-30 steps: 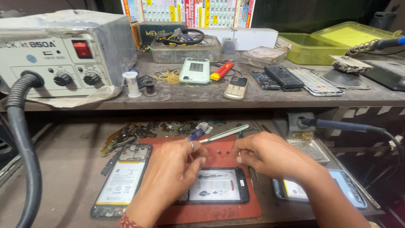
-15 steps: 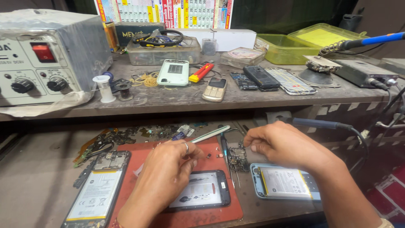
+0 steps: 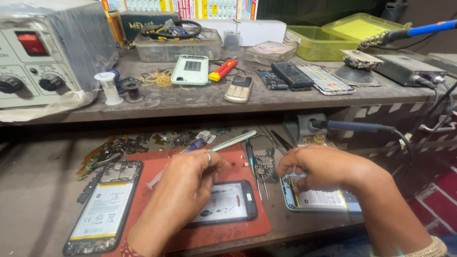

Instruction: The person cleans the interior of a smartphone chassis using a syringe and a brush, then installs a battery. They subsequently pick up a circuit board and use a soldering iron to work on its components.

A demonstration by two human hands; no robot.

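Two bare hands work over the lower desk. The left hand (image 3: 190, 178), with a ring on one finger, hovers over a red mat (image 3: 247, 223) near the desk's front edge and pinches a slim silver-green tool (image 3: 233, 141), whose shaft points up and to the right, toward the back of the desk. Just under this hand lies a black-framed phone (image 3: 228, 202) on the mat, its light face up. The right hand (image 3: 321, 166) rests at the right end of the desk, fingers curled down onto the top edge of an opened phone with a blue frame (image 3: 316, 200); whether it grips the frame or only presses on it, I cannot tell. Between the two hands lie a small circuit board (image 3: 265, 167) and tweezers (image 3: 252, 164), at the mat's right edge. Toward the left front corner, partly on the mat, lies another opened phone showing its battery (image 3: 104, 209). On the raised shelf behind sit a grey rework station (image 3: 47, 52) at the left end, a small gold keypad phone (image 3: 239, 89) near the middle, and a green plastic box (image 3: 328, 43) at the back right.
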